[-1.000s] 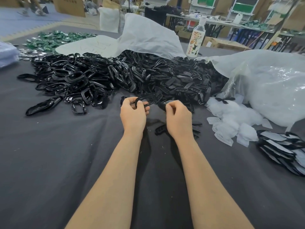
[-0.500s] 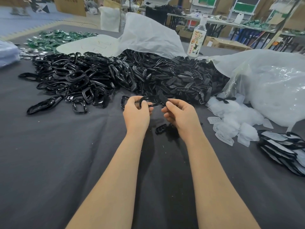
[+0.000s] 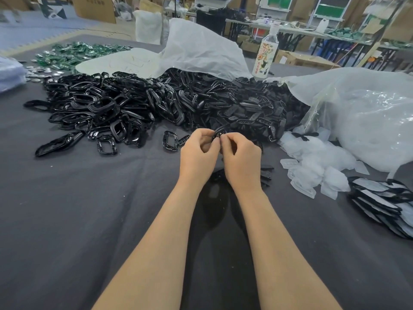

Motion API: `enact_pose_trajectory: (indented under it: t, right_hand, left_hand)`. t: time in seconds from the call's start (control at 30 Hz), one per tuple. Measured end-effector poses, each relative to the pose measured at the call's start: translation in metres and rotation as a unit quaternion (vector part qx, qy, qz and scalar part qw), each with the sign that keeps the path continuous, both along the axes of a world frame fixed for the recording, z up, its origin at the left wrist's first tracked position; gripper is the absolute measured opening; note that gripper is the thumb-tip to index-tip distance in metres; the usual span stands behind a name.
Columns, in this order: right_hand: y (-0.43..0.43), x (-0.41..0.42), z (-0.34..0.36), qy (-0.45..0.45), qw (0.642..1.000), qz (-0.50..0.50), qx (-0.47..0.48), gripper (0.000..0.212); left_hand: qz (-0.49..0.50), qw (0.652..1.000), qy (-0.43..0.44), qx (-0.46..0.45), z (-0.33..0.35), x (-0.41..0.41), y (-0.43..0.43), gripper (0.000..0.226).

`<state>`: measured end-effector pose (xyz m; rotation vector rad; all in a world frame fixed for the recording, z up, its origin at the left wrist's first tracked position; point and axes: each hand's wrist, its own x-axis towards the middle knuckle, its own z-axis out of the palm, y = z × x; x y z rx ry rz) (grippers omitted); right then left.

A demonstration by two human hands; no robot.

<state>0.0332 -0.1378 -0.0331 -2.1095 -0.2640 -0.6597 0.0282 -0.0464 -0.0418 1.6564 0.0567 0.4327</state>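
I hold the small glossy black plastic part [image 3: 220,133] between both hands, raised a little off the dark grey cloth-covered table [image 3: 89,220] and just in front of the big heap of black plastic frames and clips [image 3: 156,104]. The fingers of my left hand [image 3: 199,153] curl in and pinch it from one side. Those of my right hand [image 3: 242,159] pinch it from the other, so the hands nearly touch and most of the part is hidden from me. That is the main risk, I judge: I work by feel, and if the part sits skewed under my fingertips, pressing harder could bend or snap a thin edge. The grip is only at the fingertips on smooth plastic, so a slip could flick the part into the heap or onto the dark cloth, where it is hard to find. The loose black oval frame [image 3: 170,141] just left of my hands and the few flat black pieces [image 3: 266,174] beside my right wrist could also get knocked.
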Motion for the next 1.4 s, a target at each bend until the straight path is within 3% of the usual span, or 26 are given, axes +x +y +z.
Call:
enact_pose_trajectory:
  t: [0.17, 0.43, 0.87, 1.1, 1.3, 1.4]
  right_hand:
    - [-0.001, 0.004, 0.0, 0.044, 0.998, 0.035, 0.037, 0.02]
    - [-0.012, 0.015, -0.002, 0.146, 0.946, 0.011, 0.288, 0.007]
    - [-0.018, 0.014, -0.001, 0.172, 0.945, 0.114, 0.253, 0.02]
    - [-0.022, 0.015, 0.001, 0.195, 0.937, 0.114, 0.267, 0.021]
    - [-0.024, 0.017, -0.002, 0.235, 0.925, 0.108, 0.277, 0.022]
    - [-0.024, 0.017, -0.001, 0.265, 0.902, 0.109, 0.323, 0.021]
  left_hand:
    - [0.014, 0.999, 0.025, -0.043, -0.001, 0.002, 0.003, 0.017]
    - [-0.021, 0.986, 0.061, -0.156, -0.002, 0.005, 0.003, 0.021]
    - [-0.07, 0.98, 0.132, -0.128, 0.001, 0.005, 0.003, 0.01]
    - [-0.13, 0.954, 0.16, -0.217, 0.006, 0.002, 0.006, 0.011]
    - [-0.092, 0.984, 0.117, -0.1, 0.002, 0.001, 0.005, 0.005]
    - [-0.055, 0.993, 0.096, -0.036, -0.002, 0.003, 0.005, 0.005]
